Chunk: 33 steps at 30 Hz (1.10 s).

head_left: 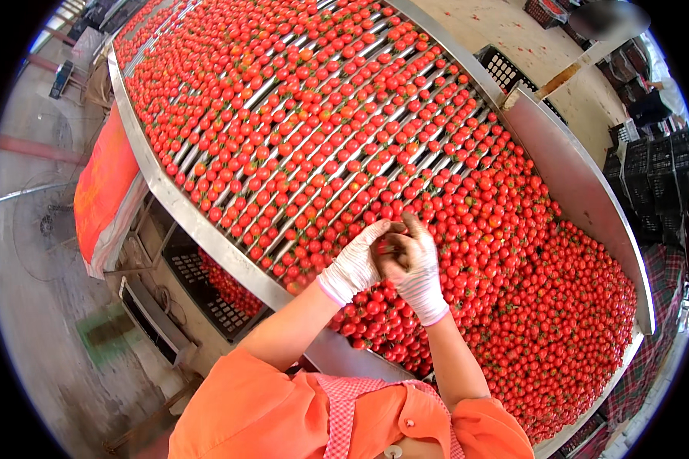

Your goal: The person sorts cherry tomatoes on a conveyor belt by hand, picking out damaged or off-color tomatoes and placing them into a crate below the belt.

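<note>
Both my hands wear pale striped gloves, darkened at the fingertips, and meet just above the heap of cherry tomatoes. My left hand [356, 264] curls inward with its fingertips against the other hand. My right hand [415, 269] is bent toward it, fingers curled. A bit of red shows in the gap between them; whether it is a held tomato I cannot tell. Around and beneath them lie red cherry tomatoes [505, 268], piled thickly to the right. Beyond my hands, more tomatoes sit in rows on a metal roller conveyor [262, 93].
A metal side rail [177, 203] edges the conveyor on the left, and a raised metal wall [570, 164] bounds the heap on the right. Below the left rail stands a black crate [207, 287] beside tomatoes. Black crates [654, 180] are stacked at far right; an orange-red sack [109, 191] hangs left.
</note>
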Tool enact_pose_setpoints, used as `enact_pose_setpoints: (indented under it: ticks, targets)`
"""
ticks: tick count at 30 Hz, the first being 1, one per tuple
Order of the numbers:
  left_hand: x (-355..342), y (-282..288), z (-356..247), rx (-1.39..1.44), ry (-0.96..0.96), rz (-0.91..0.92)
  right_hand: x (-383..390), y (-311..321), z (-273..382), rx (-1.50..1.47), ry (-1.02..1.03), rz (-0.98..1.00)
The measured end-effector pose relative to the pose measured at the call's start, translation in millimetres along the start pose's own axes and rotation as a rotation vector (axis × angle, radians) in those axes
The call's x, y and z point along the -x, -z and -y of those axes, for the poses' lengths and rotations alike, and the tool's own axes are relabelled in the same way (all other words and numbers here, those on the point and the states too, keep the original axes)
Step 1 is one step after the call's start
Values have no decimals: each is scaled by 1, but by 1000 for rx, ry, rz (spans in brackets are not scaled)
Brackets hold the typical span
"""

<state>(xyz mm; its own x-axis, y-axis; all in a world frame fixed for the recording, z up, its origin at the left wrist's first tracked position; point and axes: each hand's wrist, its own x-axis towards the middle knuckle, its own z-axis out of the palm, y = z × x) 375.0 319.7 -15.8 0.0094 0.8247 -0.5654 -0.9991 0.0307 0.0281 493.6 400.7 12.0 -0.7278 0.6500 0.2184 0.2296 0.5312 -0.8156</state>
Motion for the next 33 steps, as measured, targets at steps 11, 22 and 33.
enact_pose_setpoints:
  ticks: [11, 22, 33]
  targets:
    - [214, 140, -85, 134, -338, -168, 96, -69, 46, 400, 122, 398]
    - [207, 202, -123, -1700, -1317, -1330, 109, -114, 24, 563, 235, 112]
    - [128, 127, -52, -2901, -569, -41, 135, -5, -65, 884, -31, -134]
